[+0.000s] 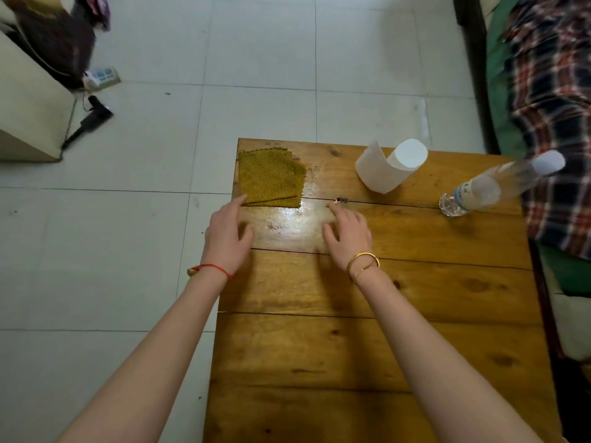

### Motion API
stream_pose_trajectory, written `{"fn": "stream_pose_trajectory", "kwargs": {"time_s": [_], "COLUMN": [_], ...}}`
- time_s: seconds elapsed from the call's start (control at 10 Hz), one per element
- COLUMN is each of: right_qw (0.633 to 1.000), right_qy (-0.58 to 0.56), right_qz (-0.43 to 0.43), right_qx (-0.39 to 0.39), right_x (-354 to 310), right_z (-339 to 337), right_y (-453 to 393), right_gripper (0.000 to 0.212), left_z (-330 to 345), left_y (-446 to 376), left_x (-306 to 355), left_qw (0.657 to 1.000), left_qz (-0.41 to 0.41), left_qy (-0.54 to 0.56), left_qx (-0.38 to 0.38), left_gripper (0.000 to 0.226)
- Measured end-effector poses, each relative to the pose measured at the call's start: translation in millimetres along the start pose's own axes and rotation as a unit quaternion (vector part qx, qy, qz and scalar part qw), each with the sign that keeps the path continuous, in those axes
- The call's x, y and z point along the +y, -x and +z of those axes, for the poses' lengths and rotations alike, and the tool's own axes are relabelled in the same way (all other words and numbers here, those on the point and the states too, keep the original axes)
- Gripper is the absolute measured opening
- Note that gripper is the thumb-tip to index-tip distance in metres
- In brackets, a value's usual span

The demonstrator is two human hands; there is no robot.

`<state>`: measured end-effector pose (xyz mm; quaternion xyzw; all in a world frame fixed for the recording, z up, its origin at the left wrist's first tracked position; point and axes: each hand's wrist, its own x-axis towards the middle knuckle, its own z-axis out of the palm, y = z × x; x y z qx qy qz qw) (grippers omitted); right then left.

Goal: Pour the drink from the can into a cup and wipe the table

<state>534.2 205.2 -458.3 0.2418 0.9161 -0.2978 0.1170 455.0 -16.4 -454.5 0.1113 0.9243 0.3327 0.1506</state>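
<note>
A folded yellow-green cloth lies flat at the far left corner of the wooden table. My left hand hovers at the table's left edge just in front of the cloth, fingers spread, its fingertip close to the cloth's near corner. Over the shiny patch of the tabletop, my right hand is spread open and holds nothing. A clear plastic bottle stands at the far right of the table. No can or cup is in view.
A roll of white paper with a loose sheet stands at the back of the table, between cloth and bottle. A plaid blanket on green bedding lies to the right. A power strip and a black tool lie on the tiled floor, left.
</note>
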Motion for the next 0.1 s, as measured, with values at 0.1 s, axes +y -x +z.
{"fn": "stream_pose_trajectory", "kwargs": {"time_s": [0.1], "right_qw": [0.998], "right_qy": [0.042], "right_qz": [-0.039], "right_qx": [0.024], "right_x": [6.7], "right_z": [-27.2], "right_y": [43.5], "right_gripper": [0.052], "left_z": [-13.7], "left_y": [43.5], "left_x": [22.2], "left_qw": [0.999], "left_qz": [0.030], "left_qy": [-0.019], "left_qx": [0.012], "left_gripper": [0.057]}}
